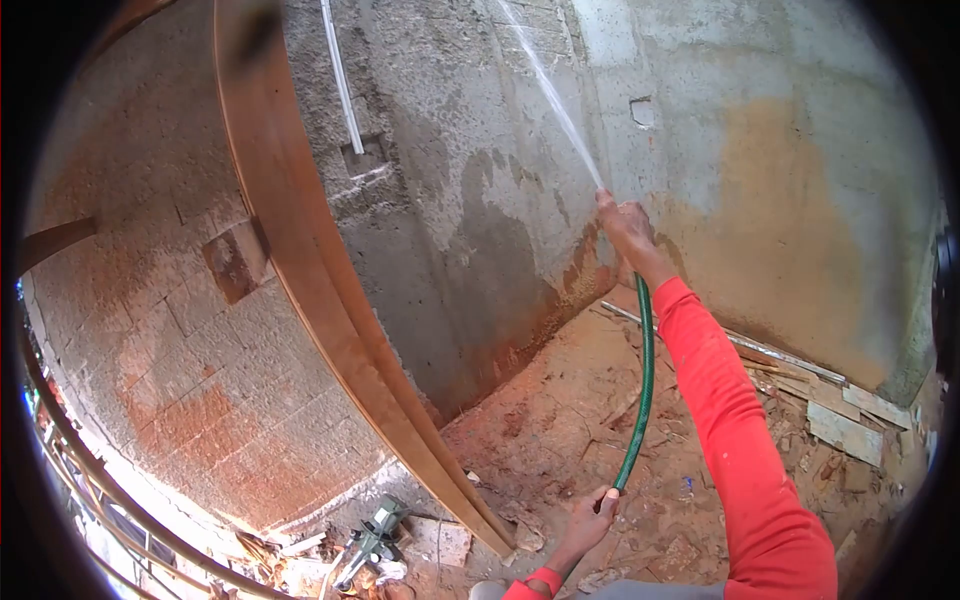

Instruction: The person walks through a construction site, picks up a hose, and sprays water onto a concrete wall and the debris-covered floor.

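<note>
My right hand point(627, 232) is closed around the end of a green hose point(645, 380), arm stretched out in a red sleeve. From its fingertips a jet of water point(553, 95) shoots up and to the left against the grey wall point(480, 215). Dark wet patches spread over that wall. Lower down, my left hand point(592, 518) grips the same hose, thumb on top. The hose bows in a curve between both hands. Any nozzle at its tip is hidden by my fingers.
A wooden door frame point(330, 270) leans at left before a brick wall point(220, 400). A green power tool point(375, 535) lies near its foot. Boards and scraps point(845, 430) litter the dirt floor point(550, 420) at right. A white conduit point(342, 80) runs down the wall.
</note>
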The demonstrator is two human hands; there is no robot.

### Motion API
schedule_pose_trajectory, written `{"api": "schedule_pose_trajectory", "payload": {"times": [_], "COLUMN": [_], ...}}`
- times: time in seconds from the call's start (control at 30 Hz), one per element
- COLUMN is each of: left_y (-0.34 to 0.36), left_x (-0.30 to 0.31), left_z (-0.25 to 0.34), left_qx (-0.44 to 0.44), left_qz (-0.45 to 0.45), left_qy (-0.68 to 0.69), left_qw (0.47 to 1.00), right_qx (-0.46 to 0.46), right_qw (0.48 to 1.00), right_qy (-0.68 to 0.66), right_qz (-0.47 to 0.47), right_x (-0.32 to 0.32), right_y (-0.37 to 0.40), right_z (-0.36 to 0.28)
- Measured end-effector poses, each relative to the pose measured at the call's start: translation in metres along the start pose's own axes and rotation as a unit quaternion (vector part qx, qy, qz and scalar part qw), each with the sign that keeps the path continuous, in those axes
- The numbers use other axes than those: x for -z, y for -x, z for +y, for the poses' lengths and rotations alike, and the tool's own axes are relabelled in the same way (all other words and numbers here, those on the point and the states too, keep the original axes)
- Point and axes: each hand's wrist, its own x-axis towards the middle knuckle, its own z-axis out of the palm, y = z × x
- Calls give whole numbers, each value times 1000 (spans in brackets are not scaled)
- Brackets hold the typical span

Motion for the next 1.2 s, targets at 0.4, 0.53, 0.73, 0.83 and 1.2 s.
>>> {"api": "schedule_pose_trajectory", "payload": {"times": [0.4,0.53,0.73,0.83,1.2], "left_y": [2,4,-4,-2,2], "left_x": [-28,-30,-23,-24,-23], "left_z": [-22,-22,-44,-47,-30], "left_qx": [9,15,15,1,2], "left_qz": [-90,-100,-72,-63,-84], "left_qy": [-28,-25,-48,-52,-84], "left_qw": [996,995,996,997,993], "right_qx": [-7,15,29,1,-14], "right_qw": [994,992,992,996,994], "right_qy": [101,99,104,79,94], "right_qz": [-49,-74,-69,-46,51], "right_x": [2,-13,-17,-16,2], "right_y": [33,37,34,21,-9], "right_z": [39,39,42,55,133]}}
